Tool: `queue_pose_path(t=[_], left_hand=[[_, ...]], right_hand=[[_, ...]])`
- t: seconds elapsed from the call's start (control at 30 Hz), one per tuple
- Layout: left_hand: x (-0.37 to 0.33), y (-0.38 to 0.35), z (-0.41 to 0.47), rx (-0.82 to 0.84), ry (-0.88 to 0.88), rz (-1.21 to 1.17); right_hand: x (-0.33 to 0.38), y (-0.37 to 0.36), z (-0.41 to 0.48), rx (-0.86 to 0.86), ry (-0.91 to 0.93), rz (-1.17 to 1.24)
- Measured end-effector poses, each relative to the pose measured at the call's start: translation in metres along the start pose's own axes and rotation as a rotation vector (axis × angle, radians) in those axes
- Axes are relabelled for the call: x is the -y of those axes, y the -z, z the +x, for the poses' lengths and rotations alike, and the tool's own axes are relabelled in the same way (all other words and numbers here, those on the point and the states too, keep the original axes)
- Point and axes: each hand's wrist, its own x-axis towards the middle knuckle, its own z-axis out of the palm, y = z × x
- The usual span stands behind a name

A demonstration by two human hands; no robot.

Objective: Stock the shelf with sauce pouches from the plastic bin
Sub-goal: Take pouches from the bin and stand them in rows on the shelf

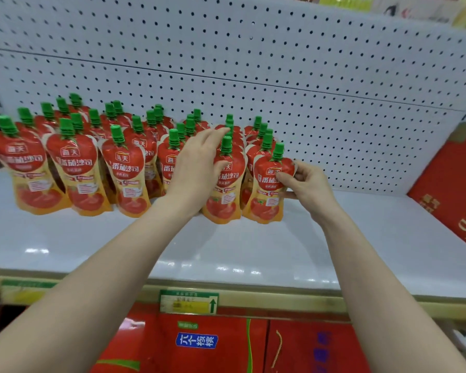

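Several rows of red and orange sauce pouches [76, 170] with green caps stand upright on the white shelf [226, 251], running back to the pegboard. My left hand [197, 162] grips the left side of a front pouch [225, 184], thumb on its face. My right hand [304, 181] pinches the right edge of the rightmost front pouch [269, 189]. Both pouches stand on the shelf, side by side. The plastic bin is not in view.
A white pegboard [253, 76] backs the shelf. A red carton [452, 189] leans at the right end. Bare shelf lies between the pouches and the carton. A price label [189, 302] sits on the front rail, red boxes [213, 345] below.
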Motion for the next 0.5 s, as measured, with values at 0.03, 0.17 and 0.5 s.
queue_pose_path(t=[0.03, 0.17, 0.5], left_hand=[[0.001, -0.001, 0.000, 0.006, -0.005, -0.006], [0.001, -0.004, -0.002, 0.026, 0.025, -0.039], [0.004, -0.006, 0.005, 0.037, 0.055, -0.023]], right_hand=[[-0.003, -0.003, 0.003, -0.007, 0.000, 0.010], [-0.008, -0.007, 0.012, -0.012, -0.006, 0.020], [-0.005, -0.017, 0.019, 0.069, 0.010, -0.002]])
